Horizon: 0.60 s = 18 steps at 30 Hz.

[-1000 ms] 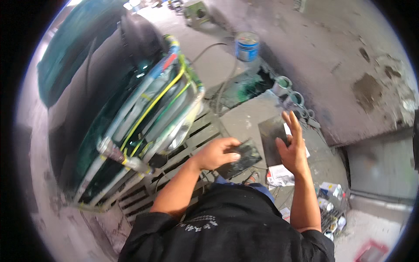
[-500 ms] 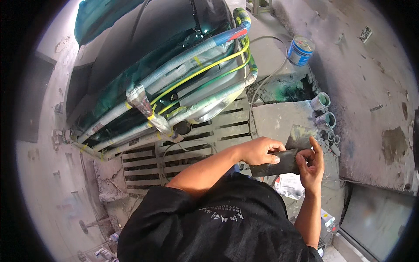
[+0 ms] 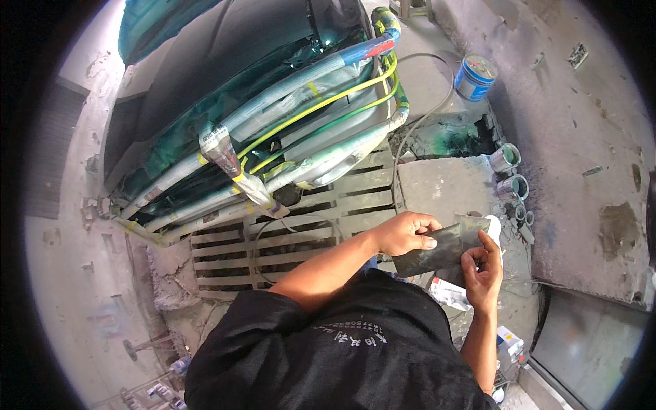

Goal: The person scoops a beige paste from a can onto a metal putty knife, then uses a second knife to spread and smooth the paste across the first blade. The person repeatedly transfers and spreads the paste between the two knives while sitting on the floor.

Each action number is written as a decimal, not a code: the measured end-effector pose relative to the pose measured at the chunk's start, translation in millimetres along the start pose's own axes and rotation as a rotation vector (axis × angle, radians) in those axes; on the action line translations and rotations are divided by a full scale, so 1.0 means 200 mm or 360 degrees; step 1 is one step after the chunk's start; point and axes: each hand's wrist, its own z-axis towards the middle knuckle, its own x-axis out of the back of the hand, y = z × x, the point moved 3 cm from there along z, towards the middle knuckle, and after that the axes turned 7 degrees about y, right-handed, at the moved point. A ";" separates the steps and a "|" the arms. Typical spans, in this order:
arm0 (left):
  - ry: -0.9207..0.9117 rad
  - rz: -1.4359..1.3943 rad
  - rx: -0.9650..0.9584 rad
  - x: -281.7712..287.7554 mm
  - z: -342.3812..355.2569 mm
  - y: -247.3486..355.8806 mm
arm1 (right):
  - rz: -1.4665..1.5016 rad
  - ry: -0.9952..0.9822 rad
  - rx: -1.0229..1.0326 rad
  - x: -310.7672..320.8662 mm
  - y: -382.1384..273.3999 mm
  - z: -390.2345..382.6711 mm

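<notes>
A dark grey-black sheet [image 3: 437, 251], which looks like sandpaper, is stretched between my hands in front of my body. My left hand [image 3: 408, 234] grips its upper left edge, with the thumb lying on top and the fingers curled behind. At the right end, my right hand [image 3: 484, 265] has its index finger on the sheet's edge and the thumb bent close below; the other fingers are curled. Part of a white object [image 3: 495, 225] shows just beyond my right fingers, but its kind is hidden.
Ahead on the left is a dark vehicle front [image 3: 273, 48] with a tubular bar frame [image 3: 287, 96] wrapped in masking. Slatted grating [image 3: 355, 198] covers the floor. A blue bucket [image 3: 474, 80], a hose [image 3: 403, 140] and several cups [image 3: 506, 158] sit to the right, near the wall.
The sheet looked folded or in two overlapping parts; now it lies as one longer flat strip. My right hand has shifted slightly down and left, its index finger now bent onto the sheet.
</notes>
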 end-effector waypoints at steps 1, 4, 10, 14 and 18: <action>0.0057 0.0038 -0.0036 0.01 0.00 -0.01 | 0.0019 0.0026 -0.0031 0.01 0.00 -0.01; 0.0347 -0.0289 0.0013 0.03 0.00 0.03 | 0.0052 0.0057 -0.0040 0.07 0.07 -0.03; 0.0358 -0.0253 0.0074 0.10 0.02 -0.01 | 0.0076 0.0167 -0.0048 0.18 0.19 -0.05; 0.0517 -0.0105 0.0205 0.03 0.06 -0.09 | -0.0129 0.0083 -0.0011 0.20 0.20 -0.06; 0.0491 0.0199 0.0564 0.05 0.10 -0.11 | -0.0267 -0.0067 0.0192 0.17 0.11 -0.07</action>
